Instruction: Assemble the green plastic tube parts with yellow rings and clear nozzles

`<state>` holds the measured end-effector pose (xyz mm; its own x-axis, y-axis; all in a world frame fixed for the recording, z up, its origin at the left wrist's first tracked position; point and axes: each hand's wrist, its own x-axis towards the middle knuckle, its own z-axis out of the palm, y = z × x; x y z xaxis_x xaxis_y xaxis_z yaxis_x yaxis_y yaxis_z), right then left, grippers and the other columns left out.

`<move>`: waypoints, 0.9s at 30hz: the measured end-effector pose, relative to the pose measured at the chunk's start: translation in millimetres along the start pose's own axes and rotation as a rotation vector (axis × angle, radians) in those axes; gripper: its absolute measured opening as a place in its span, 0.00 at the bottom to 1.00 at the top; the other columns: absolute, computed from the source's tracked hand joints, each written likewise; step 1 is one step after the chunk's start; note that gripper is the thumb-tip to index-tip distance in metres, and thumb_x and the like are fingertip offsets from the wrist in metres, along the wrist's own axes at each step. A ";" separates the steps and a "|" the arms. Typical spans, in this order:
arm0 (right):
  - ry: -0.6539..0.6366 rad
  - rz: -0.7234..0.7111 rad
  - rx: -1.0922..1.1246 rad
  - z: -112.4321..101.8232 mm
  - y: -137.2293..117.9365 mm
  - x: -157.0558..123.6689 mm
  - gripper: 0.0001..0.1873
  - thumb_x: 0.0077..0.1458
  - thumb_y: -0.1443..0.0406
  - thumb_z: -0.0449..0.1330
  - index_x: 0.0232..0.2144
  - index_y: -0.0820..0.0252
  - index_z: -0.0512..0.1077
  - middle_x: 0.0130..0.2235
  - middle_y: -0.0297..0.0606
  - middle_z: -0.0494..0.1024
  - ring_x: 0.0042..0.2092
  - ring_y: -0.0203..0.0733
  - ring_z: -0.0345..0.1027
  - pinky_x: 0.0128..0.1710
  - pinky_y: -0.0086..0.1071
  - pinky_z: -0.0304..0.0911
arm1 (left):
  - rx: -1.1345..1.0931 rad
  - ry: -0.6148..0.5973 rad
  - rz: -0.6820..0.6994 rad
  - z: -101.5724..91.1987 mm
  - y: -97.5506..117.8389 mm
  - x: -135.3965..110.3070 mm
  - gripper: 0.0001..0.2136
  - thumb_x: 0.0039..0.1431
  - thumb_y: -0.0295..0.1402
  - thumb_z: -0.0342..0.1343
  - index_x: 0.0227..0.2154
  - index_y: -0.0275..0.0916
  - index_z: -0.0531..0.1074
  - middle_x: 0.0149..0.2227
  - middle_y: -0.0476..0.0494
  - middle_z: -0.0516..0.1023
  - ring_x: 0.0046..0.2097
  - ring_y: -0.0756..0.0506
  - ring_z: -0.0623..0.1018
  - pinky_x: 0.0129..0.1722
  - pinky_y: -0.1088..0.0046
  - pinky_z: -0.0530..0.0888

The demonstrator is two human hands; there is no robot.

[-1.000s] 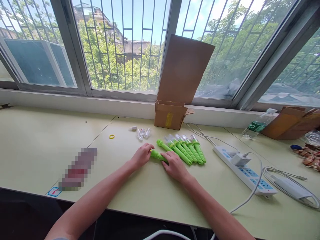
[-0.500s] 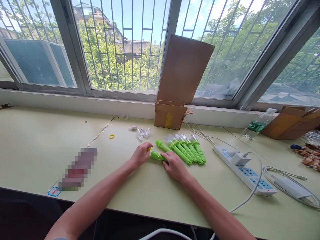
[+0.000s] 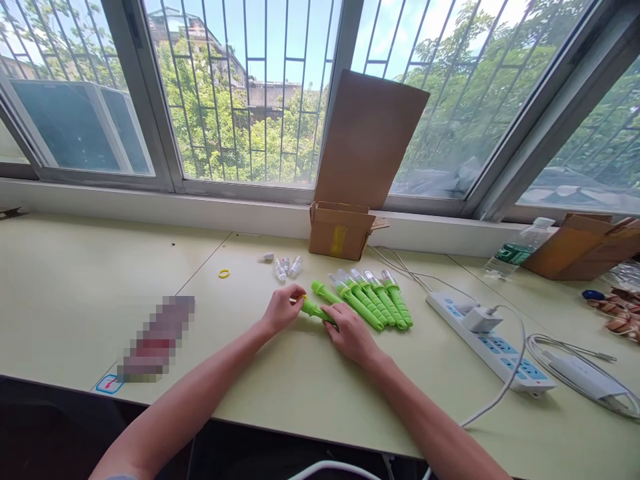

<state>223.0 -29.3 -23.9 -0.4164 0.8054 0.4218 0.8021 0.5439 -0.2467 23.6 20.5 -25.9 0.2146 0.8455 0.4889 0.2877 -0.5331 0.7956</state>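
My right hand is closed round a green plastic handle, its threaded end pointing left. At that end my left hand pinches a small yellow ring, which touches or nearly touches the thread. Just behind lies another green handle without a clear cap. To the right, several green handles with clear caps rest side by side. Behind my left hand stand and lie several clear plastic caps. A second yellow ring lies alone to the left.
A cardboard box with a raised flap stands against the sill. At right are a white power strip with cables, a charger, a water bottle and another cardboard box. A blurred object lies at left.
My left hand has moved slightly right, bringing the yellow ring up to the handle's threaded end. My right hand keeps its hold on the handle.
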 end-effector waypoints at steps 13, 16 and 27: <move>0.016 0.009 -0.008 0.9 -0.8 0.2 0.17 0.58 0.69 0.53 0.49 0.58 0.68 0.41 0.43 0.74 0.45 0.48 0.66 0.44 0.38 0.62 | -0.020 -0.021 0.021 -2.2 2.5 0.7 0.05 0.55 0.27 0.54 0.34 0.37 0.73 0.32 0.46 0.80 0.34 0.49 0.80 0.36 0.71 0.79; 0.019 0.015 -0.006 0.8 -1.3 0.4 0.17 0.58 0.69 0.53 0.50 0.58 0.68 0.40 0.43 0.74 0.45 0.47 0.66 0.44 0.38 0.62 | -0.023 -0.015 0.026 -2.4 4.2 0.3 0.04 0.55 0.28 0.54 0.34 0.37 0.73 0.33 0.45 0.80 0.35 0.49 0.80 0.37 0.71 0.79; 0.023 0.031 -0.026 1.9 -2.6 -0.1 0.17 0.58 0.68 0.54 0.50 0.58 0.68 0.42 0.44 0.75 0.46 0.48 0.67 0.44 0.38 0.63 | -0.019 -0.045 0.060 -2.9 4.7 -0.5 0.05 0.56 0.31 0.55 0.35 0.37 0.73 0.34 0.45 0.80 0.37 0.47 0.81 0.38 0.70 0.80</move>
<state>220.1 -30.3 -25.0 -0.3812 0.8161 0.4345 0.8257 0.5119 -0.2370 22.1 17.7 -21.4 0.2727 0.8097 0.5197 0.2556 -0.5817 0.7722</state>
